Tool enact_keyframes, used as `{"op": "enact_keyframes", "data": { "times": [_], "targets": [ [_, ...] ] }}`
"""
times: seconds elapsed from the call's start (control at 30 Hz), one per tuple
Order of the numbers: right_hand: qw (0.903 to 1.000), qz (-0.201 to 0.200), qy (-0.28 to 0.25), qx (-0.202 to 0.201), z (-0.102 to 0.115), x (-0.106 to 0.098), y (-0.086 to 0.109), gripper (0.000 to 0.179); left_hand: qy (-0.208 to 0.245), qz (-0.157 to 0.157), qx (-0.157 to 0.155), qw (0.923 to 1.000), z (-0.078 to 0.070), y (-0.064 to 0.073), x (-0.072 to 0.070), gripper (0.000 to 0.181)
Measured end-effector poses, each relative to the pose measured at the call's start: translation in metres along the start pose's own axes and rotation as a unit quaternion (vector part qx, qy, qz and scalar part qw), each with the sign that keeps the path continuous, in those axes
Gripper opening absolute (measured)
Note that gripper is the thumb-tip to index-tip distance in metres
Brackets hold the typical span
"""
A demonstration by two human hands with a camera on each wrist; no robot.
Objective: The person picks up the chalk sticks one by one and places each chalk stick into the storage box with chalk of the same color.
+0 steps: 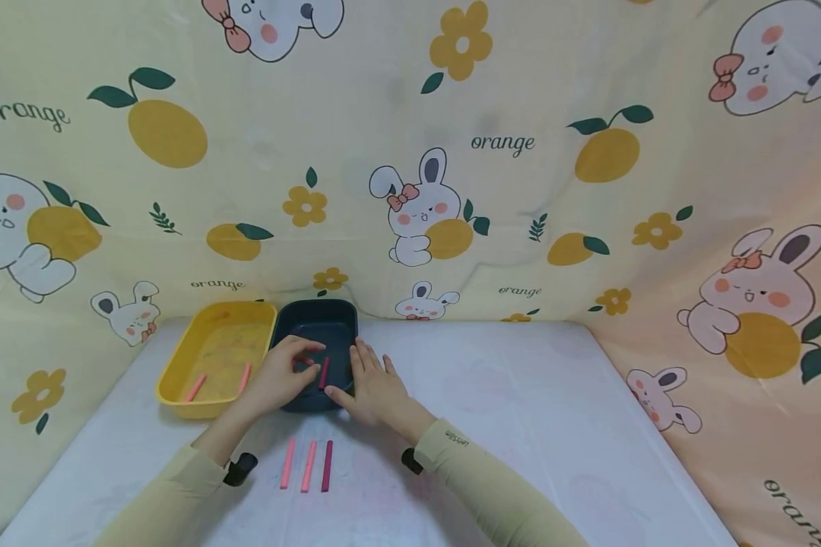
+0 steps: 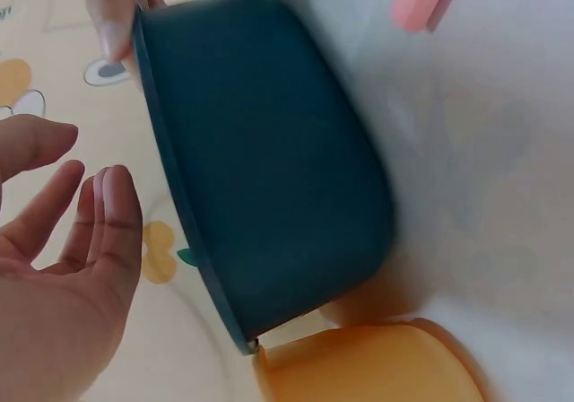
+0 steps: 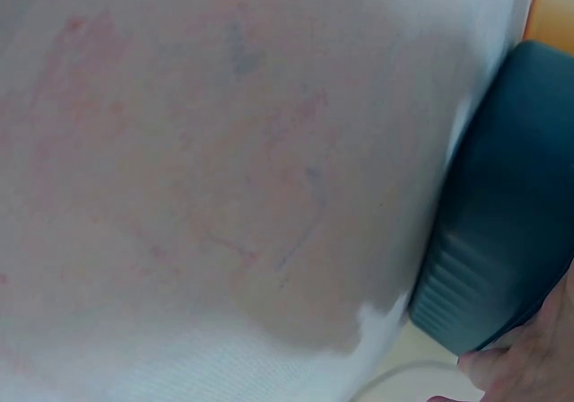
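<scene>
My left hand (image 1: 285, 372) hovers over the left part of a dark blue-green plastic tray (image 1: 318, 308). Its thumb and fingers are bent and apart, with nothing between them in the left wrist view. Just beyond the fingertips, a dark magenta chalk-like stick (image 1: 324, 374) lies inside the tray. My right hand (image 1: 378, 391) rests against the tray's right side, fingers straight and thumb stretched toward the front rim. In the right wrist view, its fingers (image 3: 538, 353) touch the tray's rim.
A yellow tray (image 1: 167, 384) stands left of the dark one, with two pink sticks (image 1: 195, 387) in it. On the white table in front lie two more pink sticks (image 1: 309, 466) and a dark magenta one (image 1: 327, 466). A printed cloth (image 1: 410, 99) rises behind.
</scene>
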State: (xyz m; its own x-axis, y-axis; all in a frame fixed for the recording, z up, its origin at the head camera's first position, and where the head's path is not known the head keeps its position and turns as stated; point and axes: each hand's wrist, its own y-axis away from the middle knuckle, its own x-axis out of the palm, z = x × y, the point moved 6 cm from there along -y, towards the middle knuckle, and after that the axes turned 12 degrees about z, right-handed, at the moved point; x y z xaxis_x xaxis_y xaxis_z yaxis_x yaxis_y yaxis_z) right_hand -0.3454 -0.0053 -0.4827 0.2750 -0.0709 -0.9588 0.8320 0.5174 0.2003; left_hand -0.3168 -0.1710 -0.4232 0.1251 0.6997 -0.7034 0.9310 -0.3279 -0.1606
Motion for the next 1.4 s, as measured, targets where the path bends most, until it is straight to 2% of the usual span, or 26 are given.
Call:
{"op": "enact_keyframes", "data": {
  "times": [0.2, 0.4, 0.6, 0.73, 0.87, 1.07, 1.23, 1.4],
  "targets": [
    [1.0, -0.001, 0.004, -0.003, 0.001, -0.002, 0.0, 0.099, -0.027, -0.009, 0.023, 0.9993, -0.009, 0.016, 0.0, 0.033],
    [1.0, -0.003, 0.006, 0.002, 0.0, -0.004, 0.001, 0.099, -0.009, 0.014, 0.018, 0.9997, -0.011, 0.035, 0.002, 0.037],
    [1.0, -0.001, 0.006, 0.004, -0.001, -0.005, 0.002, 0.1, -0.015, 0.018, 0.011, 0.9997, -0.009, 0.052, 0.006, 0.037],
    [1.0, 0.004, 0.001, 0.002, 0.0, -0.007, 0.004, 0.1, -0.012, 0.032, -0.012, 0.9993, -0.003, 0.061, 0.011, 0.037],
    [1.0, 0.009, 0.003, 0.0, 0.0, -0.004, 0.004, 0.1, 0.004, 0.061, -0.038, 0.9974, 0.005, 0.071, 0.017, 0.038],
    [1.0, 0.008, 0.003, -0.001, -0.001, -0.001, 0.001, 0.101, 0.005, 0.095, -0.064, 0.9935, 0.016, 0.081, 0.025, 0.037],
    [1.0, 0.007, 0.003, 0.002, -0.001, -0.001, 0.001, 0.101, 0.017, 0.139, -0.123, 0.9824, 0.027, 0.085, 0.036, 0.044],
    [0.9999, 0.011, -0.001, -0.001, 0.0, -0.001, 0.002, 0.1, -0.006, 0.168, -0.162, 0.9724, 0.033, 0.089, 0.043, 0.046]
  ]
}}
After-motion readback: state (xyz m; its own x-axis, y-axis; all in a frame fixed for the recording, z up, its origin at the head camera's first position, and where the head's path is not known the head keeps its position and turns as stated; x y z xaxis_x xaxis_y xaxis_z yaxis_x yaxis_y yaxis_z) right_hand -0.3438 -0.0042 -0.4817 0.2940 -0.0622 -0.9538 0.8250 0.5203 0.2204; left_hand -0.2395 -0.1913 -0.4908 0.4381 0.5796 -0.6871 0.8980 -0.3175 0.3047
